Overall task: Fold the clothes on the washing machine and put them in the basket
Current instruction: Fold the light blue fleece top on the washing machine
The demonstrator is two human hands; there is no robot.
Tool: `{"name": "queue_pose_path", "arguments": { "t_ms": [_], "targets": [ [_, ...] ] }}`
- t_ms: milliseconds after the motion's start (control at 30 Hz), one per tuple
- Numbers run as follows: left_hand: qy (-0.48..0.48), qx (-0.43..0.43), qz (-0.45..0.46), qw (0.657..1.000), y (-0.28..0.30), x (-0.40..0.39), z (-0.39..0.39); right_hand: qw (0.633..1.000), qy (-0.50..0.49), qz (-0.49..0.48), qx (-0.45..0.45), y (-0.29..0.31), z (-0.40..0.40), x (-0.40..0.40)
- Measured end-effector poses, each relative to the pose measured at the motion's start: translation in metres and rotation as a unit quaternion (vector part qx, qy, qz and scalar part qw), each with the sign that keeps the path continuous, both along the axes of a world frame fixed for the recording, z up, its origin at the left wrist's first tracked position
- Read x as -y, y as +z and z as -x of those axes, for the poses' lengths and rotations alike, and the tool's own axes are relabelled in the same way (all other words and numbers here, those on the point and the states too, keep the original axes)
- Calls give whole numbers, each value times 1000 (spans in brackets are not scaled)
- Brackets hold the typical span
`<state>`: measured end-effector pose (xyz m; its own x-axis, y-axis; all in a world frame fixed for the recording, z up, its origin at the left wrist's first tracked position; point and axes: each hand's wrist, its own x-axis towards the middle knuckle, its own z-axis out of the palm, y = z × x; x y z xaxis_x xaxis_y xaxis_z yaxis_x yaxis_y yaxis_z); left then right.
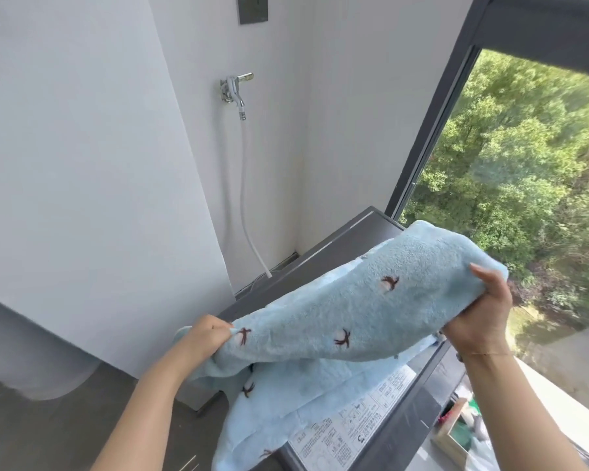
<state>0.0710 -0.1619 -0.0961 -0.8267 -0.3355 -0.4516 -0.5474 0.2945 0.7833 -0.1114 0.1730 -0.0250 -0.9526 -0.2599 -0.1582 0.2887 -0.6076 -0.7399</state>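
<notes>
A light blue fleece cloth [354, 307] with small brown bird marks is lifted above the grey washing machine [347, 246]. My left hand [206, 334] grips its near left edge. At the far right end, my right hand [480, 317] holds the cloth with the thumb on top and the fingers underneath. The lower part of the cloth drapes over the machine's lid and hangs down its left side. No basket can be made out for certain in this view.
A tap [234, 88] with a white hose [244, 198] is on the wall behind the machine. A large window [524, 164] stands to the right. A label sheet [351, 426] lies on the machine's lid. Boxes and bags [456, 433] sit low at the right.
</notes>
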Motion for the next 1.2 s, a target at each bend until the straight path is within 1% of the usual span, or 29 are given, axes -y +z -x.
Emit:
{"name": "queue_pose_path", "arguments": {
  "t_ms": [67,133,167,233,267,333,400,433,467,567,633,667,700,733,767,833,867,900,933,967,1033,1100,1167,1200],
  "targets": [
    [25,30,23,999,-8,1,3,999,5,-29,13,1,24,0],
    [32,58,49,997,-14,-1,1,994,5,-93,54,-17,46,2],
    [19,86,56,995,-16,-4,0,985,-2,-151,85,-34,57,2],
    [-14,152,84,985,-16,-16,2,952,3,-256,166,-76,72,-1],
    [-17,156,93,983,-16,-21,4,938,8,-282,200,-94,75,-4],
    [10,118,60,991,-13,-33,10,934,19,-280,221,-113,79,-6],
    [40,68,6,997,-13,-44,26,938,28,-267,218,-115,82,-6],
    [39,55,1,998,-13,-51,33,940,31,-264,212,-116,83,-6],
    [32,48,15,998,-15,-57,41,943,30,-262,204,-116,83,-6],
    [5,31,111,993,-16,-64,52,953,-3,-249,174,-116,86,-9],
    [3,51,156,986,-17,-63,56,955,-37,-252,152,-110,88,-11],
    [-2,65,210,976,-17,-66,62,953,-45,-261,149,-109,88,-14],
    [-9,73,292,954,-16,-71,67,949,-42,-273,152,-111,86,-14],
    [-12,50,369,928,-15,-85,79,944,-34,-284,164,-115,82,-18],
    [-5,0,403,915,-12,-103,90,938,-19,-299,177,-121,78,-19],
    [-42,-112,413,903,-13,-144,113,928,-11,-324,186,-124,74,-20],
    [-78,-130,415,897,-20,-160,122,922,-18,-344,176,-121,74,-19],
    [-116,-100,410,899,-29,-172,129,914,-33,-372,158,-116,75,-19],
    [-148,-51,409,899,-42,-180,132,905,-52,-398,140,-111,76,-20],
    [-167,-11,413,895,-56,-183,133,898,-71,-417,121,-106,76,-22],
    [-187,12,430,883,-77,-184,131,886,-97,-446,79,-101,75,-33],
    [-190,10,431,882,-83,-183,131,876,-126,-462,58,-96,75,-46],
    [-184,10,444,877,-84,-186,134,880,-140,-445,91,-97,78,-67],
    [-182,9,447,876,-85,-187,135,893,-131,-407,139,-100,80,-75]
  ]
}}
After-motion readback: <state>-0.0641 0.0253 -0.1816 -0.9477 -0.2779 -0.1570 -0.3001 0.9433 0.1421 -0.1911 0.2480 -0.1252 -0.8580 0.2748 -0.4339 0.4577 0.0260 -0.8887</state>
